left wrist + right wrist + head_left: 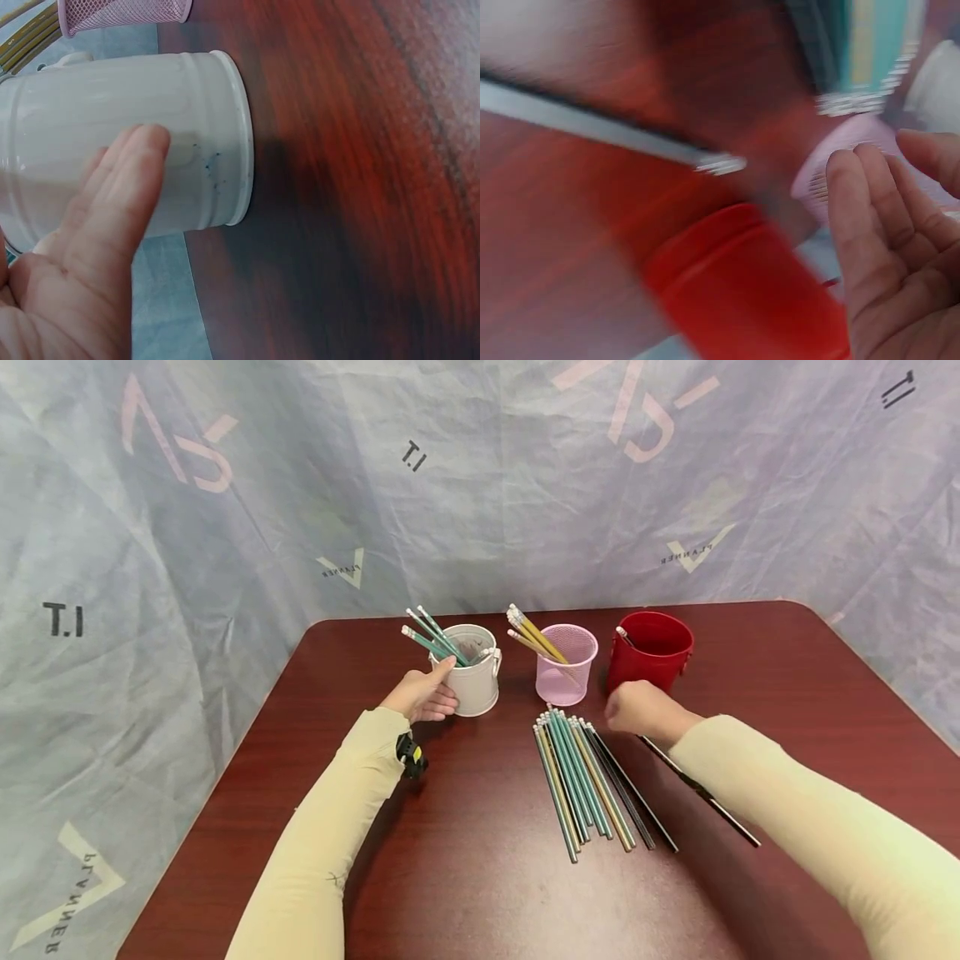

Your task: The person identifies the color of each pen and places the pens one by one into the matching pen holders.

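My left hand (429,691) is beside a white bucket (480,689) that holds teal pencils (429,633). Its fingers (124,180) lie fairly straight along the bucket's side, with the thumb near the rim; whether they touch cannot be told. In front of a red bucket (651,652), my right hand (643,708) holds nothing, its fingers (851,202) loosely extended in the blurred right wrist view. A single black pencil (723,814) lies on the table, partly hidden by the right forearm. Left of that hand is a bunch of teal, yellow and black pencils (577,777), eraser ends pointing away.
A pink mesh cup (562,683) stands between the two buckets with yellow pencils (536,633) leaning in it. One dark pencil (624,637) leans in the red bucket. The brown table (480,877) ends at a printed grey cloth (480,527) behind.
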The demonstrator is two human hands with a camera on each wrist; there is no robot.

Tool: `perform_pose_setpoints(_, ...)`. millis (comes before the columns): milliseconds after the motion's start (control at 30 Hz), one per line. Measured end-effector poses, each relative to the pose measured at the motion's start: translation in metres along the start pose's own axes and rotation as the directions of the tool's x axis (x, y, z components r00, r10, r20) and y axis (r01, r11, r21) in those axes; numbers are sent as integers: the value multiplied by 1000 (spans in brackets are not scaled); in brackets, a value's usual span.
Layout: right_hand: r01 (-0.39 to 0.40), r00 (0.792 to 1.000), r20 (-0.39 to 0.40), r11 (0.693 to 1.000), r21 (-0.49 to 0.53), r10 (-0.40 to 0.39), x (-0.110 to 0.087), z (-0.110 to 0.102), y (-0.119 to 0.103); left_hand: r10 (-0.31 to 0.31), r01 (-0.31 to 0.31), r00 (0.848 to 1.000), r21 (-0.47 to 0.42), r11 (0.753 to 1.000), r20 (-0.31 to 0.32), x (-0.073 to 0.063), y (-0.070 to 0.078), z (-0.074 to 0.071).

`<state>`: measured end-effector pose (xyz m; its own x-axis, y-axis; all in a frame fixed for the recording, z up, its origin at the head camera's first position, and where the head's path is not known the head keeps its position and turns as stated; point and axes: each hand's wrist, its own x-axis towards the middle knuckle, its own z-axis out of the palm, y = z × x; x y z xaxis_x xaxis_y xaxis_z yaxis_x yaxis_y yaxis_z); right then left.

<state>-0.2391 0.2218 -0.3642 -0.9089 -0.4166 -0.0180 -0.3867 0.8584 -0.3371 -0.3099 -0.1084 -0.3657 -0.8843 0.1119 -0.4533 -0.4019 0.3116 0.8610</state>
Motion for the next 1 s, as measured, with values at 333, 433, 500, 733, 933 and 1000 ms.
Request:
perform_pose_setpoints(333,-253,953,163,966,-42,257,-40,5,35,7,-7,1000,8,1000,5,-4,2,-1)
perform_pose_setpoints(433,-271,945,175,962,-47,275,-44,8,35,8,-8,1000,8,1000,8,-4,1,-1)
perform_pose_setpoints(500,-283,942,177,958,-46,286,-46,9,34,8,-8,1000,5,1000,7,-4,0,-1)
perform_pose_setpoints(733,-319,933,158,946,-61,325,-49,14,33,7,-8,1000,7,1000,10,-5,0,1)
perform_pose_setpoints(933,-307,951,-24,948,82,309,-48,4,31,-6,6,1000,12,1000,5,-3,-1,1)
perform_pose_setpoints(1000,-273,952,-102,952,136,288,-48,-5,29,-3,3,1000,16,1000,8,-3,-1,1)
